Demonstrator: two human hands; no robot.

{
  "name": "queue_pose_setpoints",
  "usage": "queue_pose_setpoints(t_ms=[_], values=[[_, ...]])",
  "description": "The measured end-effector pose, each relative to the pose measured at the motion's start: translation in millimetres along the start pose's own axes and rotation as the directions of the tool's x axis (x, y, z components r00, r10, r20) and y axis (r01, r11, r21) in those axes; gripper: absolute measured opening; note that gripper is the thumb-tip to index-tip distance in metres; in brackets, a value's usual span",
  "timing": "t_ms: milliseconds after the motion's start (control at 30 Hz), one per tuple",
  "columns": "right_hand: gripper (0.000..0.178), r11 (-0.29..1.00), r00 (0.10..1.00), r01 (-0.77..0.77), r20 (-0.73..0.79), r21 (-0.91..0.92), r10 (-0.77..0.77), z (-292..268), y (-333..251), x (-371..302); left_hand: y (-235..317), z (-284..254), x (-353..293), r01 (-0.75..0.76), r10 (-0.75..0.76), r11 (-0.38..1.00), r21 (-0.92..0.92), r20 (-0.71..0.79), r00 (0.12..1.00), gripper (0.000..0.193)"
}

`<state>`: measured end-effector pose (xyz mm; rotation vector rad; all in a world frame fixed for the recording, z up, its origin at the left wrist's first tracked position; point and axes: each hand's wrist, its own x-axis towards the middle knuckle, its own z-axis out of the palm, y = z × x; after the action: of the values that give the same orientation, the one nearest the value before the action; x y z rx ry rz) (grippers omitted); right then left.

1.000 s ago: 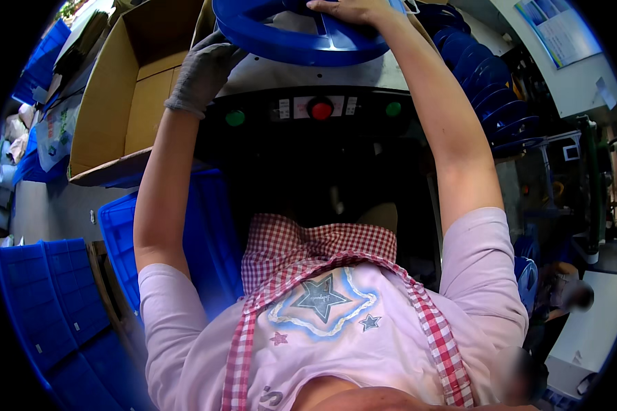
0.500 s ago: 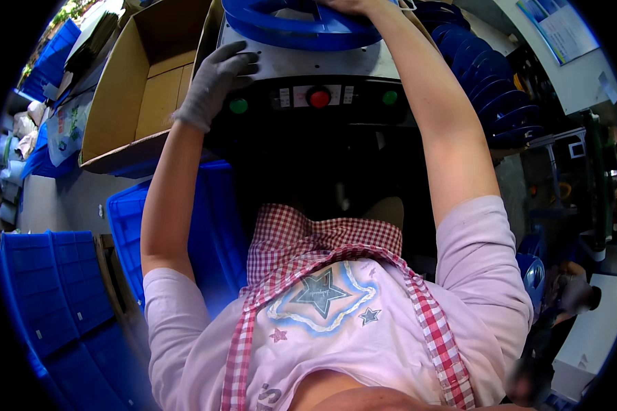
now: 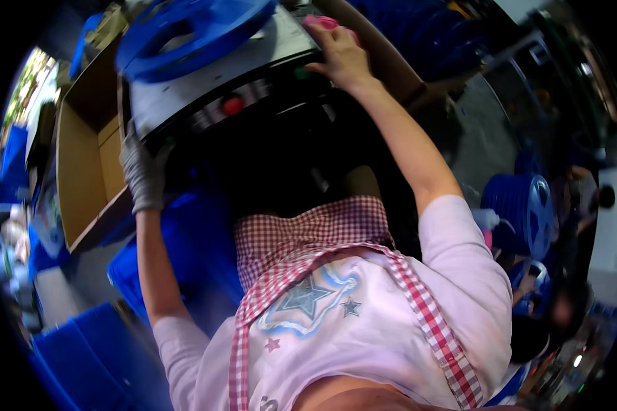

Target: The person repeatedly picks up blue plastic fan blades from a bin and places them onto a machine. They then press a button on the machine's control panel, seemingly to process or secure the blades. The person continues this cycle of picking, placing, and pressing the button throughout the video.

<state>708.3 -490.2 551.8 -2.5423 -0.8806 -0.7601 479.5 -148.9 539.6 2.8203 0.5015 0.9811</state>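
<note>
A blue plastic reel [image 3: 199, 38] lies on the white top of a machine [image 3: 281, 41]. Red and green buttons line its dark front panel; the red button [image 3: 233, 105] is in the middle. My left hand [image 3: 142, 175], in a grey glove, is at the machine's left front corner, fingers stretched along its side and thumb toward the panel. My bare right hand [image 3: 346, 58] rests at the right front corner, fingers spread. Its fingertips touch a pink thing [image 3: 325, 24] whose kind I cannot make out; its thumb points to the right green button [image 3: 301, 72].
An open cardboard box [image 3: 82, 171] stands left of the machine. Blue plastic crates [image 3: 103, 349] are at the lower left. More blue reels [image 3: 418, 34] stack beyond a cardboard edge at the far right, and others [image 3: 521, 212] stand on the right near another person.
My right hand has come off the blue reel and down to the right front corner. My left hand has dropped to the left corner. The whole view has turned.
</note>
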Motion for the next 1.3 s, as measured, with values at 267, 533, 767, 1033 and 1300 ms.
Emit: queue_pose_setpoints(t_ms=[267, 533, 767, 1033, 1300], values=[[0.032, 0.891, 0.975, -0.112, -0.124, 0.441, 0.184, -66, 23, -40, 30, -40, -24, -0.12, 0.113, 0.991, -0.056, -0.11, 0.987, 0.061], [0.044, 0.634, 0.568, -0.255, -0.417, 0.73, 0.709, -95, 280, -52, 62, -57, -21, -0.199, 0.194, 0.966, -0.163, -0.046, 0.98, 0.047], [0.059, 0.24, 0.629, -0.376, 0.056, 0.895, 0.776, -68, 317, 29, 78, -78, -9, -0.198, 0.195, 0.963, -0.182, -0.032, 0.98, 0.042], [0.04, 0.261, 0.6, -0.171, -0.109, 0.95, 0.792, -154, 233, 58, 39, -61, 56, -0.392, 0.382, 0.916, -0.089, -0.111, 0.918, 0.053], [0.021, 0.234, 0.881, 0.14, -0.229, 0.962, 0.413, -303, 94, -11, 18, -4, 132, -0.419, 0.408, 0.852, 0.315, 0.105, 0.907, 0.033]])
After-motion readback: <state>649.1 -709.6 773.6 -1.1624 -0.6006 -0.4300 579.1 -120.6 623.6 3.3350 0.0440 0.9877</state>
